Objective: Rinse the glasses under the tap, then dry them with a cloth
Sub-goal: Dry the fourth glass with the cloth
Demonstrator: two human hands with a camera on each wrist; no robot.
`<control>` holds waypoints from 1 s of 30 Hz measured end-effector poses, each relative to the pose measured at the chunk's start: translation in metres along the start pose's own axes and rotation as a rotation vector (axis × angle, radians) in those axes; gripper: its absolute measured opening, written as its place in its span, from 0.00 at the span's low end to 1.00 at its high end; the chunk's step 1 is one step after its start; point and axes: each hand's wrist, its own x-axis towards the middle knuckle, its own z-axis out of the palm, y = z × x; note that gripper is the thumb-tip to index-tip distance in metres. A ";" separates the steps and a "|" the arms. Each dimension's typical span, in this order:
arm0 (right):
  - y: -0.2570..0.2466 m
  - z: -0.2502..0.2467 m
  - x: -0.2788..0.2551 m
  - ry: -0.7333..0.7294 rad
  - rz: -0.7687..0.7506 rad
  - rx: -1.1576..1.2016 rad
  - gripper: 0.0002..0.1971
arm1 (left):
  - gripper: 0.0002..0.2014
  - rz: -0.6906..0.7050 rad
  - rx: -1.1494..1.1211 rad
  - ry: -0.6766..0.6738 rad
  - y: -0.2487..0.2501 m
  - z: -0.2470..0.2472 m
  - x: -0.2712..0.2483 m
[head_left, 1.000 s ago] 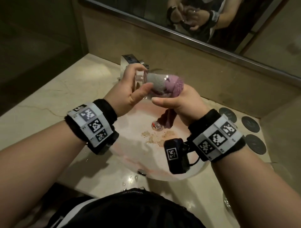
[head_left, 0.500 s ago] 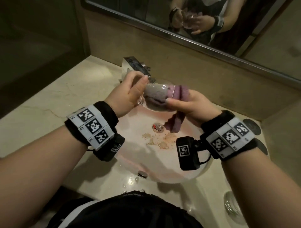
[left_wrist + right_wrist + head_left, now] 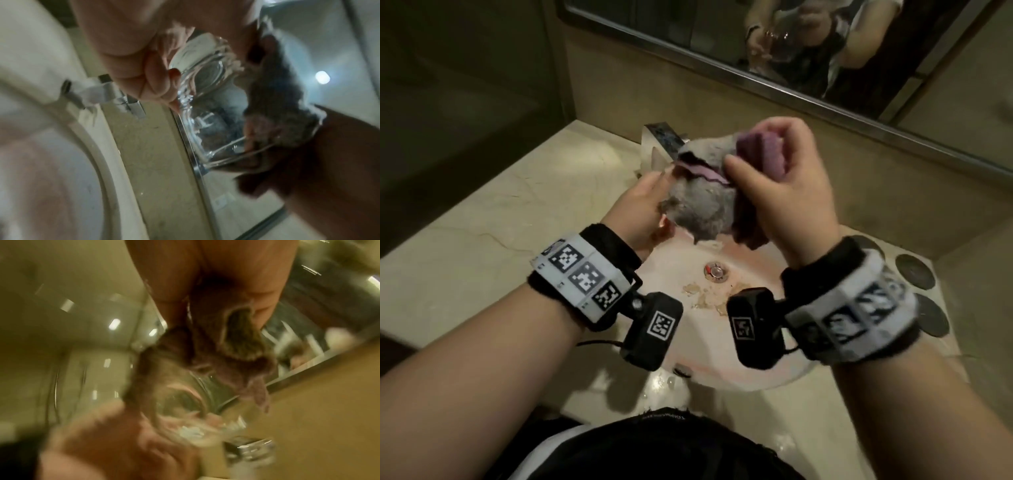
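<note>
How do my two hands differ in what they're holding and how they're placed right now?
The left hand grips the clear glass near its base; the right hand pinches the grey and pink cloth. In the head view the left hand sits lower, the right higher. Both are above the sink.

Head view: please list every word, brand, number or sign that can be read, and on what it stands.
No readable words.
Left wristband: square coded markers, no letters.
Right wristband: same markers, blurred.
Dark shirt collar: small print, too blurred to read.

counter: beige marble | sink | tap | dark coasters
</note>
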 end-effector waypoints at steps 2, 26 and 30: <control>0.010 0.008 0.000 0.065 -0.072 -0.275 0.10 | 0.36 -0.106 -0.185 -0.074 0.002 -0.004 0.002; 0.048 0.026 0.001 -0.307 0.670 0.813 0.24 | 0.32 0.176 -0.060 -0.056 0.018 0.027 -0.006; 0.044 0.019 0.004 -0.360 0.733 0.945 0.20 | 0.33 0.337 0.059 -0.167 0.023 0.028 -0.004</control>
